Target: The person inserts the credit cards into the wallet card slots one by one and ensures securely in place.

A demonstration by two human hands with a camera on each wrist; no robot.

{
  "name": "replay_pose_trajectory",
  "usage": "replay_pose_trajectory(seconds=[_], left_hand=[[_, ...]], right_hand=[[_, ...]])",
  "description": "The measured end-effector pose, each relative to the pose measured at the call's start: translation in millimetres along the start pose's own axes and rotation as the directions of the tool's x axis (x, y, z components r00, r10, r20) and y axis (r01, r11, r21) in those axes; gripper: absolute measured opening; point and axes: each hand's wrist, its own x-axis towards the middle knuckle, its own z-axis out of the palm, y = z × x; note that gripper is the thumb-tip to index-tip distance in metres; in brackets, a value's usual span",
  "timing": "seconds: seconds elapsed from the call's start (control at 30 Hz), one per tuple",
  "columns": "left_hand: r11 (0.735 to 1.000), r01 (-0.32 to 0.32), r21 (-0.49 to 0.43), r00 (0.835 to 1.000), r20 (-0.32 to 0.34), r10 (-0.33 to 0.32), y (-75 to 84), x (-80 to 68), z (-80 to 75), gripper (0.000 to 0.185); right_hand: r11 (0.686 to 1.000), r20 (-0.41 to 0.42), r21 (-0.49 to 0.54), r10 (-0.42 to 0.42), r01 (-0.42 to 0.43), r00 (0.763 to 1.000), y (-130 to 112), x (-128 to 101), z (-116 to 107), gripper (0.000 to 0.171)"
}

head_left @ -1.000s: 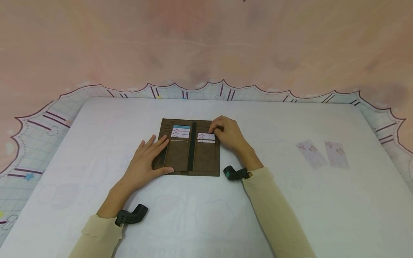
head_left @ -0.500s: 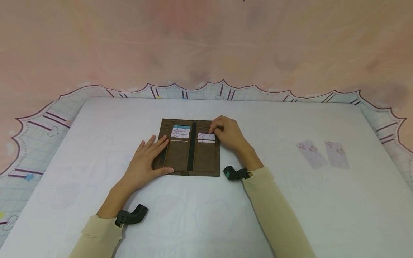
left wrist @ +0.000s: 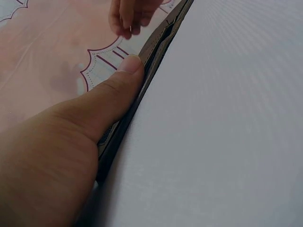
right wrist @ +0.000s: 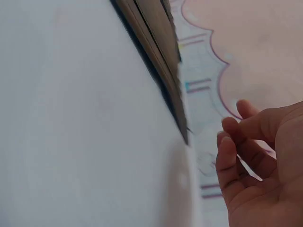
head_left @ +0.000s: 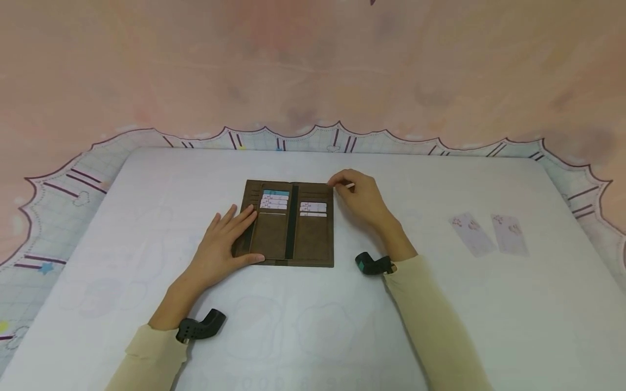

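A brown wallet (head_left: 313, 239) lies unfolded on the white table, a dark band along its fold. Several cards (head_left: 274, 202) peek out of its left-side slots, the top one blue-edged. Pale cards (head_left: 313, 207) also show in the right-side slots. My left hand (head_left: 220, 247) rests spread on the wallet's left edge, thumb at the near edge. In the left wrist view that thumb (left wrist: 113, 90) presses on the wallet's border. My right hand (head_left: 359, 198) is off the wallet's far right corner, fingers loosely bent. Nothing shows between its fingers in the right wrist view.
Two pale, pink-patterned cards, a slanted card (head_left: 473, 233) and a straighter card (head_left: 510, 234), lie flat on the table (head_left: 293, 347) at the right. A scalloped printed border (head_left: 303, 142) runs along the table's far side.
My right hand has let go of the card in the wallet's right-side slot and moved away, up and to the right. My left hand and the wallet have stayed in place.
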Motion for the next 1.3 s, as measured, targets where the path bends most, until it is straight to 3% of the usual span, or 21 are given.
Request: replay_pose_trajectory(seconds=[0.17,0.33,0.5,0.67,0.8,1.0,1.17,1.3], left_hand=[[1.000,-0.005,0.001,1.000,0.001,0.005,-0.7,1.2,0.2,0.092],[1.000,-0.005,0.008,1.000,0.002,0.005,-1.7,1.1,2.0,0.092],[1.000,-0.010,0.008,1.000,-0.001,0.010,-3.1,1.0,3.1,0.092],[1.000,-0.008,0.006,1.000,-0.001,0.008,-4.3,0.0,3.1,0.092],[1.000,-0.007,0.006,1.000,-0.004,0.007,-4.4,-0.6,2.8,0.092],[1.000,-0.014,0.008,1.000,-0.010,0.014,-4.1,-0.6,2.6,0.092],[1.000,-0.009,0.006,1.000,-0.004,0.009,-4.3,0.4,3.9,0.092],[1.000,-0.003,0.007,1.000,-0.001,0.003,-4.1,0.5,3.9,0.091]], right_hand=[[0.999,-0.013,-0.031,0.017,-0.017,1.000,5.7,-13.4,-37.6,0.015],[0.992,-0.048,-0.120,0.024,-0.030,0.999,25.9,-35.7,-79.3,0.018],[0.969,-0.083,-0.208,0.116,-0.131,0.990,43.0,-64.5,-117.8,0.026],[0.932,-0.093,-0.255,0.242,-0.258,0.966,55.9,-92.2,-145.3,0.038],[0.900,-0.078,-0.281,0.325,-0.333,0.943,66.8,-109.6,-160.2,0.049],[0.885,-0.057,-0.271,0.377,-0.378,0.924,77.3,-128.0,-171.0,0.056],[0.857,-0.044,-0.280,0.438,-0.432,0.898,81.0,-134.2,-173.4,0.064],[0.848,-0.033,-0.291,0.453,-0.442,0.891,84.1,-135.1,-174.3,0.068]])
